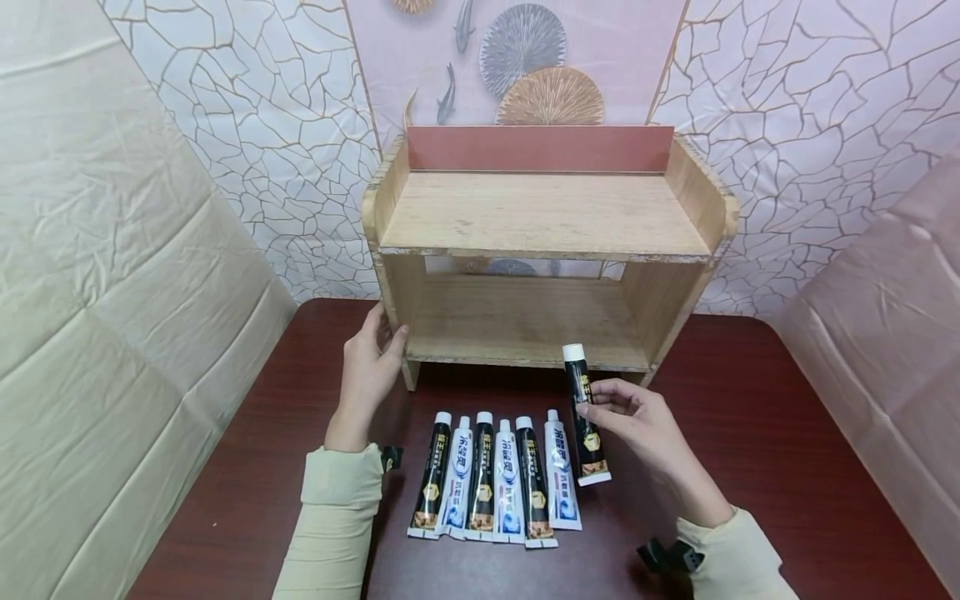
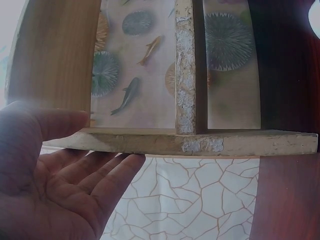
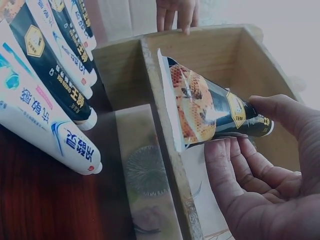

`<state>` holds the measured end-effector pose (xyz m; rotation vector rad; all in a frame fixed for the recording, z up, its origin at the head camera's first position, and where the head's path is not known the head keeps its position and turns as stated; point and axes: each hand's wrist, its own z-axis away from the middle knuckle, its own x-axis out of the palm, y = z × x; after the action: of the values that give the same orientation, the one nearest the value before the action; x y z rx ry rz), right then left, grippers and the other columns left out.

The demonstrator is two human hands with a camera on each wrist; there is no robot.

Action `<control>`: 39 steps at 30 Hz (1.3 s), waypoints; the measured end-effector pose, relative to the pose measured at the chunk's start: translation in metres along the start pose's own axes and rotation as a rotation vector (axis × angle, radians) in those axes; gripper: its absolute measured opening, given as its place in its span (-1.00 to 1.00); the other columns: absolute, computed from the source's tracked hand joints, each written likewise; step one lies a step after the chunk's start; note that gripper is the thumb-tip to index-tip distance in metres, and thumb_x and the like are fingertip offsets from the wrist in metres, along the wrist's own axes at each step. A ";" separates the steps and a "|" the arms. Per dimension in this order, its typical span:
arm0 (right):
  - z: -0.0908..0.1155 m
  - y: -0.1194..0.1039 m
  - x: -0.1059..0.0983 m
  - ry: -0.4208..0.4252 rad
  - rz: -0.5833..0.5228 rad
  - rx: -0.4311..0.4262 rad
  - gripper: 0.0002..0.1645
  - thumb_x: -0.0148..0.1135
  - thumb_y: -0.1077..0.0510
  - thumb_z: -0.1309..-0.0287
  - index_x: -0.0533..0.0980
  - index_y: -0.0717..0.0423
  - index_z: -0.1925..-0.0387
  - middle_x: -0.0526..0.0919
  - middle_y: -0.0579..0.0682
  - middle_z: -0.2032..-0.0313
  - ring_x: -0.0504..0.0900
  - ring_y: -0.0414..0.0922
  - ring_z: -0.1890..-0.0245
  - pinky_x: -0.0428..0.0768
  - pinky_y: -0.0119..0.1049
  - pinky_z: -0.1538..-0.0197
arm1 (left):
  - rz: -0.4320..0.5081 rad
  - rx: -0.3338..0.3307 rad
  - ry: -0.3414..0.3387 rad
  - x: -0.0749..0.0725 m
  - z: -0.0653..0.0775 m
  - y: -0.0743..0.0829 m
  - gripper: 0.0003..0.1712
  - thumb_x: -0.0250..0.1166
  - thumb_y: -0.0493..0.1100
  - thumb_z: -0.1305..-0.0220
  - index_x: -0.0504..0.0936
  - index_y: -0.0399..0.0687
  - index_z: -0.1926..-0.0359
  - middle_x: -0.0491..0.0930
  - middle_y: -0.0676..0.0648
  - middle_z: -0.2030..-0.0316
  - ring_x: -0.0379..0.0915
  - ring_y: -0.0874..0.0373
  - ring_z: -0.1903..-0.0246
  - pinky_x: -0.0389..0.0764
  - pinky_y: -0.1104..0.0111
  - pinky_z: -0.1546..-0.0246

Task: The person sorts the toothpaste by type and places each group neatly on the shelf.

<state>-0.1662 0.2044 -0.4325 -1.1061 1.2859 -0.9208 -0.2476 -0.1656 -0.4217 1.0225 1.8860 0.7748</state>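
Wall: we are observing white covering point(image 1: 277, 150) with tan crack lines | centre: we are seeing a pink panel point(image 1: 633, 42) with round motifs point(image 1: 522, 50) | sides: creased cream cloth point(image 1: 112, 292) is hanging left, pinkish cloth point(image 1: 885, 333) right | furniture: dark red-brown table point(image 1: 750, 417) is catching pale sheen

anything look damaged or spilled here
Yes: the front edges of the wooden shelf look odd, rough and whitish in patches, as if chipped. No spill shows around the six tubes in the row.

Shelf point(image 1: 547, 212) of matt wood, front edges point(image 2: 185, 85) rough, with smooth, glossy tubes point(image 1: 506, 483) before it and a shiny table point(image 1: 750, 400) beneath.
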 end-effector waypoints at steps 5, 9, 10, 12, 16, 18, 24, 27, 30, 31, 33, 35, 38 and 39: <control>-0.001 -0.006 0.000 0.004 0.000 -0.004 -0.56 0.47 0.16 -0.17 0.56 0.34 0.02 0.68 0.15 0.14 0.71 -0.16 0.20 0.71 -0.37 0.13 | -0.010 -0.001 -0.002 0.000 0.000 -0.001 -0.46 0.27 -0.25 -0.41 0.44 -0.13 -0.37 0.61 -0.24 -0.14 0.57 -0.03 -0.13 0.61 0.25 -0.17; -0.002 -0.013 0.000 0.015 0.012 -0.004 -0.55 0.47 0.15 -0.17 0.56 0.35 0.01 0.68 0.13 0.14 0.71 -0.19 0.20 0.70 -0.39 0.13 | -0.009 -0.002 -0.002 0.000 0.000 -0.001 -0.47 0.27 -0.24 -0.41 0.44 -0.13 -0.36 0.61 -0.24 -0.14 0.57 -0.03 -0.13 0.62 0.26 -0.16; -0.002 -0.014 0.000 0.018 0.017 -0.006 -0.55 0.47 0.15 -0.17 0.56 0.36 0.01 0.68 0.13 0.14 0.70 -0.19 0.20 0.69 -0.40 0.13 | -0.010 -0.002 -0.001 0.000 0.000 0.000 -0.47 0.27 -0.24 -0.41 0.44 -0.13 -0.36 0.61 -0.24 -0.14 0.57 -0.03 -0.13 0.62 0.26 -0.15; -0.002 -0.017 0.001 0.023 0.022 -0.014 -0.53 0.46 0.16 -0.17 0.56 0.37 -0.01 0.67 0.14 0.13 0.70 -0.20 0.19 0.68 -0.42 0.12 | -0.009 -0.002 0.000 0.000 0.000 0.000 -0.46 0.27 -0.24 -0.41 0.44 -0.13 -0.36 0.61 -0.24 -0.14 0.57 -0.03 -0.13 0.62 0.27 -0.15; -0.004 -0.020 0.002 0.030 0.018 -0.032 -0.52 0.46 0.17 -0.17 0.56 0.38 -0.04 0.66 0.16 0.13 0.69 -0.19 0.18 0.68 -0.43 0.11 | -0.003 -0.007 -0.001 0.000 0.000 0.001 -0.45 0.27 -0.23 -0.41 0.43 -0.14 -0.38 0.60 -0.25 -0.14 0.57 -0.04 -0.13 0.62 0.27 -0.15; -0.005 -0.022 0.002 0.031 0.017 -0.045 -0.52 0.46 0.18 -0.17 0.56 0.38 -0.03 0.66 0.16 0.14 0.69 -0.18 0.18 0.68 -0.44 0.10 | 0.001 -0.009 -0.002 0.000 0.000 0.001 -0.45 0.27 -0.23 -0.41 0.43 -0.14 -0.38 0.60 -0.26 -0.15 0.56 -0.04 -0.14 0.61 0.28 -0.15; -0.007 -0.025 0.002 0.028 0.016 -0.083 -0.57 0.46 0.19 -0.17 0.58 0.38 0.01 0.67 0.15 0.18 0.69 -0.15 0.18 0.67 -0.45 0.10 | 0.005 -0.007 -0.001 0.000 0.000 -0.001 -0.44 0.28 -0.24 -0.40 0.43 -0.16 -0.37 0.60 -0.26 -0.15 0.56 -0.05 -0.14 0.61 0.28 -0.16; -0.008 -0.026 0.001 0.030 0.013 -0.095 -0.58 0.45 0.21 -0.17 0.58 0.39 0.02 0.67 0.12 0.19 0.69 -0.17 0.18 0.67 -0.45 0.09 | 0.004 -0.004 0.000 0.000 0.000 -0.002 -0.44 0.28 -0.24 -0.40 0.43 -0.16 -0.37 0.60 -0.26 -0.14 0.56 -0.05 -0.14 0.62 0.27 -0.15; -0.009 -0.027 0.001 0.032 0.007 -0.104 -0.59 0.45 0.22 -0.17 0.58 0.39 0.02 0.67 0.09 0.20 0.69 -0.17 0.19 0.67 -0.45 0.09 | 0.003 -0.003 -0.001 0.000 0.000 -0.002 -0.44 0.28 -0.23 -0.40 0.43 -0.15 -0.38 0.60 -0.26 -0.14 0.56 -0.05 -0.14 0.61 0.27 -0.15; -0.009 -0.027 0.001 0.033 0.004 -0.107 -0.59 0.45 0.22 -0.17 0.58 0.40 0.03 0.68 0.09 0.20 0.69 -0.17 0.19 0.67 -0.45 0.09 | 0.003 -0.004 -0.001 0.000 0.000 -0.002 -0.44 0.28 -0.23 -0.40 0.43 -0.15 -0.38 0.60 -0.26 -0.15 0.56 -0.04 -0.14 0.61 0.28 -0.15; -0.010 -0.028 0.001 0.036 0.002 -0.115 -0.60 0.45 0.22 -0.17 0.59 0.39 0.04 0.68 0.08 0.21 0.70 -0.14 0.19 0.68 -0.44 0.09 | 0.004 -0.003 -0.001 0.000 0.000 -0.002 -0.44 0.28 -0.23 -0.40 0.42 -0.15 -0.38 0.60 -0.26 -0.15 0.56 -0.04 -0.14 0.61 0.28 -0.15; -0.011 -0.028 0.000 0.042 0.007 -0.120 -0.61 0.46 0.21 -0.17 0.59 0.37 0.05 0.68 0.06 0.22 0.70 -0.12 0.19 0.68 -0.44 0.09 | 0.006 -0.002 -0.002 0.000 0.000 -0.003 -0.44 0.27 -0.24 -0.40 0.42 -0.15 -0.38 0.59 -0.26 -0.15 0.56 -0.05 -0.14 0.61 0.28 -0.15; -0.012 -0.030 0.000 0.048 0.016 -0.124 -0.62 0.46 0.19 -0.17 0.60 0.35 0.05 0.68 0.05 0.22 0.70 -0.11 0.19 0.68 -0.45 0.09 | 0.010 -0.003 -0.003 0.001 0.000 -0.003 -0.44 0.27 -0.24 -0.41 0.42 -0.13 -0.38 0.59 -0.25 -0.16 0.56 -0.04 -0.15 0.61 0.28 -0.15; -0.012 -0.031 -0.001 0.048 0.017 -0.123 -0.61 0.46 0.19 -0.17 0.60 0.35 0.05 0.68 0.04 0.22 0.70 -0.12 0.19 0.68 -0.45 0.09 | 0.010 -0.004 -0.004 0.001 0.000 -0.003 -0.44 0.27 -0.24 -0.41 0.42 -0.13 -0.38 0.59 -0.25 -0.16 0.55 -0.03 -0.15 0.61 0.28 -0.15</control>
<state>-0.1764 0.1961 -0.4022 -1.1726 1.4051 -0.8695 -0.2486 -0.1662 -0.4241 1.0315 1.8763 0.7817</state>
